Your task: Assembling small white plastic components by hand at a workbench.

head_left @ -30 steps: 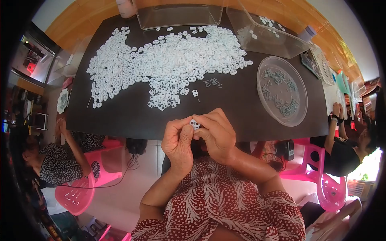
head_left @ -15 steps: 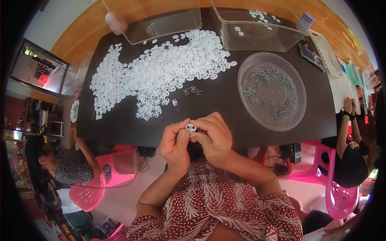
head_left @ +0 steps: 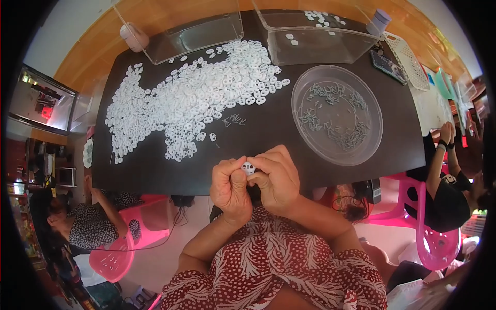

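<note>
Between my two hands, above the near edge of the table, is a small white oval plastic piece (head_left: 248, 168) with dark holes. My left hand (head_left: 230, 188) pinches it from the left with thumb and forefinger. From the other side, my right hand (head_left: 277, 181) grips it with curled fingers and thumb; its inner fingertips are partly hidden. Farther off lies a wide heap of similar white pieces (head_left: 194, 93), with one loose piece (head_left: 212, 136) at its near side. A small cluster of grey pins (head_left: 234, 120) rests on the tabletop beside the heap.
On the right stands a round clear tray (head_left: 319, 148) holding many grey pins (head_left: 347, 135). Two clear bins (head_left: 206, 41) (head_left: 320, 49) line the back. A phone (head_left: 387, 66), a white basket (head_left: 408, 59) and a lidded bottle (head_left: 378, 21) are at far right. People sit at both sides.
The table and its contents have shifted left in view as the head turned slightly. Both hands still pinch the white piece, which sits at a slightly different angle.
</note>
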A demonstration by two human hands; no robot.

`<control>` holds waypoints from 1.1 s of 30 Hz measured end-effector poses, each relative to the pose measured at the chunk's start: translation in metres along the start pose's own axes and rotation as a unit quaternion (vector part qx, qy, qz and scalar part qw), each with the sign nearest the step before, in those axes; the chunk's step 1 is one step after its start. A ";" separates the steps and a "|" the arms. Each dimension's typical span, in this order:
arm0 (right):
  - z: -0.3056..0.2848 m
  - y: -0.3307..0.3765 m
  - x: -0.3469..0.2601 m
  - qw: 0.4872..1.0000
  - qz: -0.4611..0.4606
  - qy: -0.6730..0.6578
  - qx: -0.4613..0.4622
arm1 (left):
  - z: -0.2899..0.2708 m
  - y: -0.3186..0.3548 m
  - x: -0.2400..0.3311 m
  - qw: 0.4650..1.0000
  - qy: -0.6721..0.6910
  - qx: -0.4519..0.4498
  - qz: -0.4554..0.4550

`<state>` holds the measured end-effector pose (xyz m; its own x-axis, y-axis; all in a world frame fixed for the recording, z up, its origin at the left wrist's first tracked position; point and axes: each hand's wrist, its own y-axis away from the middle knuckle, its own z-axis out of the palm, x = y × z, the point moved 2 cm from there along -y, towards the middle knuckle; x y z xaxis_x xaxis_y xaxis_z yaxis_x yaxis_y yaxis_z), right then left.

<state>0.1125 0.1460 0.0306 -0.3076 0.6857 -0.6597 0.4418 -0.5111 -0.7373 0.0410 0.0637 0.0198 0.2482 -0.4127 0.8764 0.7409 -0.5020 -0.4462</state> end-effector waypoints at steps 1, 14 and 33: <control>0.003 0.000 0.000 1.000 -0.003 0.004 -0.003 | -0.002 0.000 0.000 1.000 0.013 -0.004 0.003; 0.037 0.000 -0.016 0.998 0.030 0.052 -0.023 | -0.060 0.004 0.002 0.994 -0.078 -0.045 -0.068; 0.009 -0.133 0.069 0.935 -0.142 0.308 -0.103 | -0.110 -0.027 -0.020 0.984 -0.046 0.012 -0.171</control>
<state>0.0249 0.2566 0.0821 0.0774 0.9797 -0.1852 0.5889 -0.1948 -0.7844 -0.0527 0.0020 -0.0052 0.0378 -0.1513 0.9878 0.8047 -0.5815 -0.1198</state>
